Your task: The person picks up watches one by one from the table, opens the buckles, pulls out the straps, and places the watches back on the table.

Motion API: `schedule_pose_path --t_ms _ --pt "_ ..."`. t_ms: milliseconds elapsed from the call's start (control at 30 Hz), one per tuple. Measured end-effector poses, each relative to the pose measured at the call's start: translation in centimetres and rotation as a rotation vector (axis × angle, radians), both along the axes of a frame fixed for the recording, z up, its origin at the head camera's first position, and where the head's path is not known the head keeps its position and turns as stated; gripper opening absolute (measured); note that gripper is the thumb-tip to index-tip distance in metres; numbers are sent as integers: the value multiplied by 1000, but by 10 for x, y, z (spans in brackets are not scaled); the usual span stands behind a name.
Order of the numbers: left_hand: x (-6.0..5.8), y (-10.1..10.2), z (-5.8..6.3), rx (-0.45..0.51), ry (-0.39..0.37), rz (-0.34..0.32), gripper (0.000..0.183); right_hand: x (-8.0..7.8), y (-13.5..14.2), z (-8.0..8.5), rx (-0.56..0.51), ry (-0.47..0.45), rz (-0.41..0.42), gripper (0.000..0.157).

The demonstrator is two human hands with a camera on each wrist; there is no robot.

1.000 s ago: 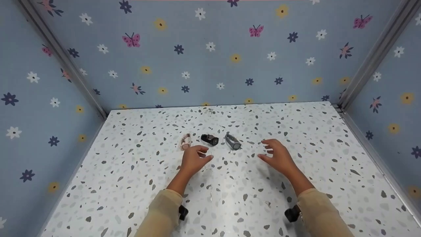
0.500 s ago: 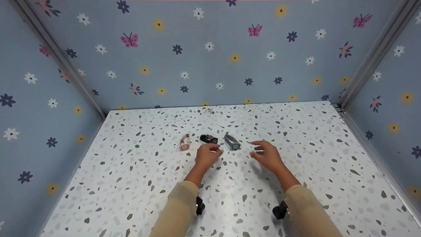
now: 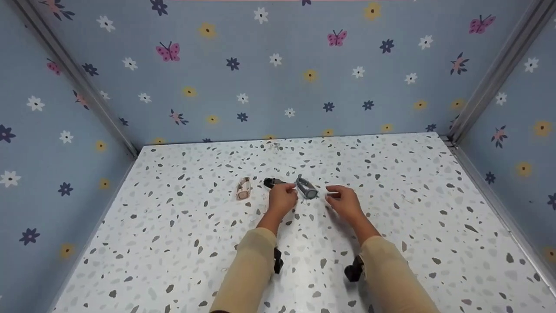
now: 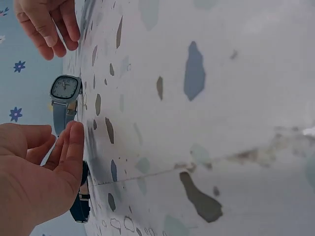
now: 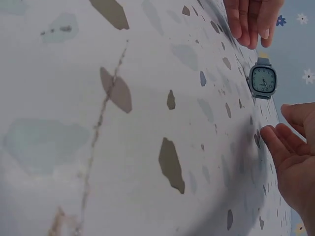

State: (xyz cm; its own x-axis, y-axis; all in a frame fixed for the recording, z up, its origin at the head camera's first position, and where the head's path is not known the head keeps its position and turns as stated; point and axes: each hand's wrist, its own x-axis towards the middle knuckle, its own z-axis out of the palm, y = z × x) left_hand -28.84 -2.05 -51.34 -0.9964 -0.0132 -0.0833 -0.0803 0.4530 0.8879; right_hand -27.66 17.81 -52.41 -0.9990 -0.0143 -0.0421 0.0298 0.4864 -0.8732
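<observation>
Three wristwatches lie in a row on the speckled white table. The grey-blue watch (image 3: 307, 189) has a squarish dial and sits between my two hands. My left hand (image 3: 283, 198) hovers just left of it, fingers loosely bent and holding nothing, and partly hides the black watch (image 3: 272, 181). To the right of the grey-blue watch is my right hand (image 3: 344, 201), thumb and fingers apart with nothing between them. Farthest left lies the pink watch (image 3: 243, 189), away from both hands. Both wrist views show the dial of the grey-blue watch (image 4: 65, 88) facing up, with a gap to the fingers.
The white table (image 3: 173, 243) has grey and brown flecks. Blue panels with flowers and butterflies stand at the back (image 3: 278, 87) and both sides, joined by metal posts (image 3: 495, 69). A black wrist camera (image 3: 354, 269) hangs under each sleeve.
My left hand has moved right, from beside the pink watch past the black one towards the grey-blue watch. My right hand has moved left towards it. The watches have stayed in place.
</observation>
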Motion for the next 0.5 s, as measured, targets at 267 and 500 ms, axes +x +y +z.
schedule_pose_path --t_ms 267,500 --pt "-5 12 -1 -108 36 -23 37 -6 -15 -3 -19 -6 -6 35" --pt "-7 17 -1 -125 50 -64 47 -9 -21 -6 -71 -31 -19 35"
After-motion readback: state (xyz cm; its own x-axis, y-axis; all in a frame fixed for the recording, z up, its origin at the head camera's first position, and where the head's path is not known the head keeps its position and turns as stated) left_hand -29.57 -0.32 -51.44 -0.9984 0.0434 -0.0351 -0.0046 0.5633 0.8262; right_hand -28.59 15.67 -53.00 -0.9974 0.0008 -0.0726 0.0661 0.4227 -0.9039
